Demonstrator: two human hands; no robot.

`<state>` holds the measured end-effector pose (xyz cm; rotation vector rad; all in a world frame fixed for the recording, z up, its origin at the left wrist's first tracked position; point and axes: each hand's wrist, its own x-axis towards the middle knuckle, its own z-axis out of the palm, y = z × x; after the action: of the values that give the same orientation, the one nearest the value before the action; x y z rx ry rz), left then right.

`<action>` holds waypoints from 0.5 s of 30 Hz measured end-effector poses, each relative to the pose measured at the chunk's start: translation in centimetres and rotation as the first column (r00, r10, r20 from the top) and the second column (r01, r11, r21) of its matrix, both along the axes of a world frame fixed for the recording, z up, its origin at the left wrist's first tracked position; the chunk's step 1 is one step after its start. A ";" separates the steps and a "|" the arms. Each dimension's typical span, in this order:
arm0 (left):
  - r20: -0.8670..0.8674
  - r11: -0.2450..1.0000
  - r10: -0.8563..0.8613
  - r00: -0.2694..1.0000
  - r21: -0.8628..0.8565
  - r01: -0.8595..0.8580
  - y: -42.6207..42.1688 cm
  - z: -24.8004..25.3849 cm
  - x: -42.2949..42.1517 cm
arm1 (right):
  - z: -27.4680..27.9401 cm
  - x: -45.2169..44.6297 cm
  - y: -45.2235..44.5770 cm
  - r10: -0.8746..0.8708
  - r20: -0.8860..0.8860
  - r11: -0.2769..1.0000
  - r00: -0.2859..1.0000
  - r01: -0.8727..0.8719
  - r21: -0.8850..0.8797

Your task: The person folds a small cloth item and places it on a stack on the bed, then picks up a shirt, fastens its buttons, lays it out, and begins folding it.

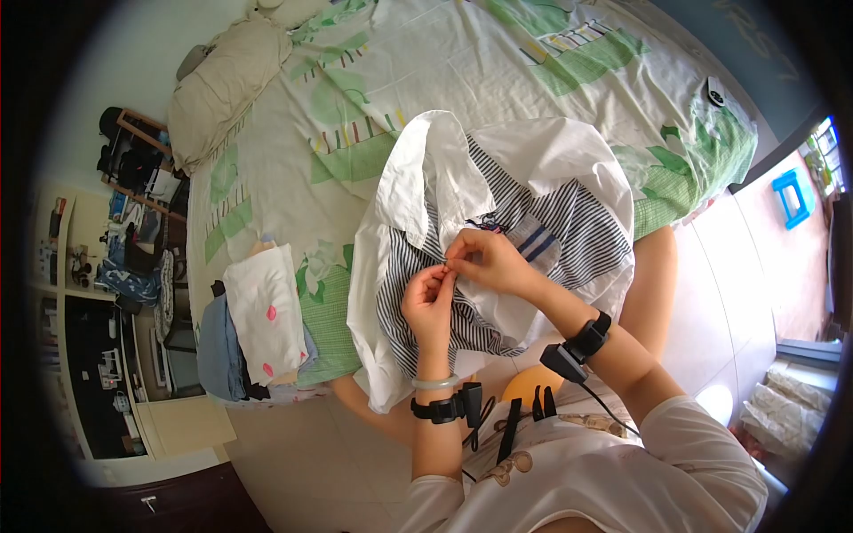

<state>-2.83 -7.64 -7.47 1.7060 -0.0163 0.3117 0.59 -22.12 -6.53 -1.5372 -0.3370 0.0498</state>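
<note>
A white shirt with blue-and-white striped parts lies spread at the edge of the bed, partly over my lap. Its white collar points away from me. My left hand is closed, thumb and fingertips pinched together over the striped cloth. Coming from the right, my right hand pinches at the same spot, its fingertips touching those of the left. Both seem to grip a small bit of the shirt's front; the fingers hide exactly what. Each wrist wears a black strap with a small device.
Under the shirt is a bed with a green-and-white patterned sheet. A stack of folded clothes sits on its left edge, a pillow at the far left. A remote lies far right. A blue stool stands beyond, shelves at left.
</note>
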 end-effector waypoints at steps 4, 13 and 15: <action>-0.040 0.998 -0.007 0.999 -0.059 0.005 0.1 0.8 0.0 | 0.1 0.1 -0.3 0.029 0.011 1.000 1.000 -0.029 0.008; -0.161 0.993 -0.110 0.981 -0.061 0.102 1.1 0.9 0.2 | -0.2 0.4 -0.6 0.061 0.030 0.998 0.998 -0.059 -0.034; -0.197 0.992 -0.102 0.975 -0.097 0.084 1.2 0.7 0.3 | -0.2 0.4 -0.5 0.057 0.037 0.998 0.998 -0.056 -0.017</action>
<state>-2.55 -6.47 -6.77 1.6367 0.0662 0.0676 0.97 -22.62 -6.72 -1.5461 -0.4104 0.0683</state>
